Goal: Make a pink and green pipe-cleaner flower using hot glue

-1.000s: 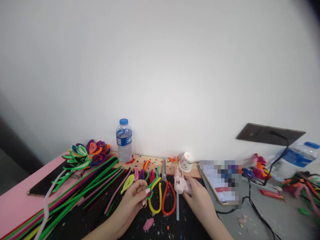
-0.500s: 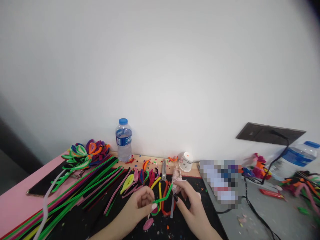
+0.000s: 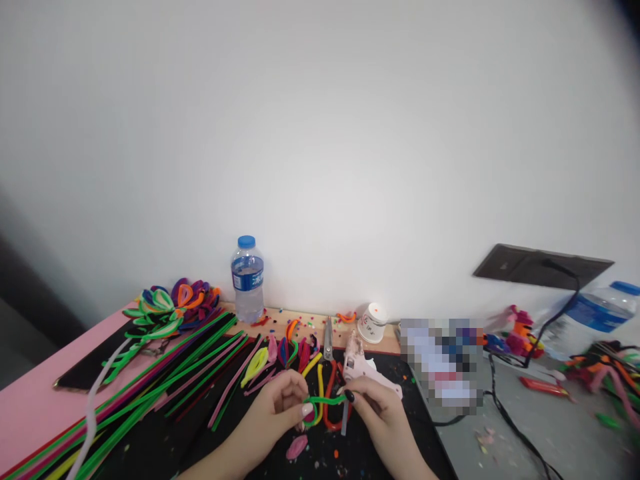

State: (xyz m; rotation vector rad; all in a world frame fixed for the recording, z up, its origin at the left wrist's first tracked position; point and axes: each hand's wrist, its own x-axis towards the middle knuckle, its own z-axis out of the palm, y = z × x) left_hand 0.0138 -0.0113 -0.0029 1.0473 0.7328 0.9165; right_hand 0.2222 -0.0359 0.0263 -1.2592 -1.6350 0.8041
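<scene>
A green pipe cleaner (image 3: 326,401) stretches between my two hands over the black mat. My left hand (image 3: 280,407) is closed, pinching its left end, where it curls into a loop. At the other end, my right hand (image 3: 373,403) grips it between thumb and fingertips. A pale pink glue gun (image 3: 364,368) lies just behind my right hand, its clear glue stick (image 3: 345,420) pointing toward me. Red (image 3: 330,397) and yellow bent pipe cleaners (image 3: 321,380) lie behind the green one. Below my left hand rests a pink pipe-cleaner petal (image 3: 297,447).
Long loose pipe cleaners (image 3: 165,387) cover the left side, with a pipe-cleaner flower (image 3: 165,307) beyond them. A water bottle (image 3: 247,283), scissors (image 3: 328,340) and an upturned paper cup (image 3: 373,323) stand or lie along the wall. A black cable (image 3: 515,420) crosses the grey surface at right.
My right hand has moved slightly down, away from the glue gun, which now shows more fully. The green pipe cleaner has gone from bent upward at the right to nearly level.
</scene>
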